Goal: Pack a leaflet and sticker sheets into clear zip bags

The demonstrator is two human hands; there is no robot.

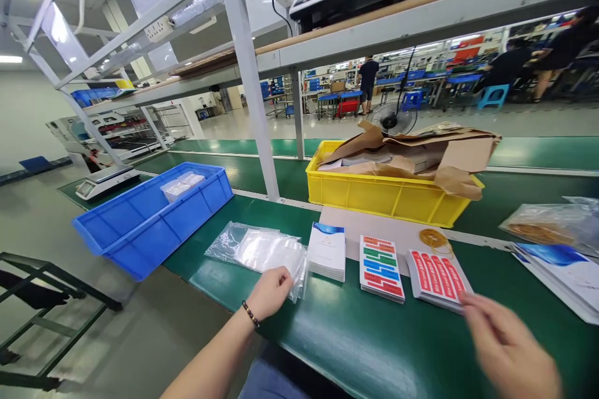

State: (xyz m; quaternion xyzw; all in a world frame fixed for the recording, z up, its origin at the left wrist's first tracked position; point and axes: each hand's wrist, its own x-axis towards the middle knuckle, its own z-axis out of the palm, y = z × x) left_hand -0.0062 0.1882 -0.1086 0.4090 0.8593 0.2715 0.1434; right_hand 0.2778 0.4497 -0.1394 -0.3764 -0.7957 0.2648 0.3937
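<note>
Fingers of your left hand (271,294) curl closed at the clear bags (269,250); your right hand (515,346) bends its fingers by the red-striped stack (436,277). Whether either pinches anything, I can't tell.

I'm in a factory workshop here: a long green-topped desk (369,318) before me, white metal shelving frames (250,81) above it, blue (154,218) and yellow plastic crates (388,199) on it, and more workstations (430,78) with people in dark clothes (368,81) across a wide, shiny floor (281,124).
</note>
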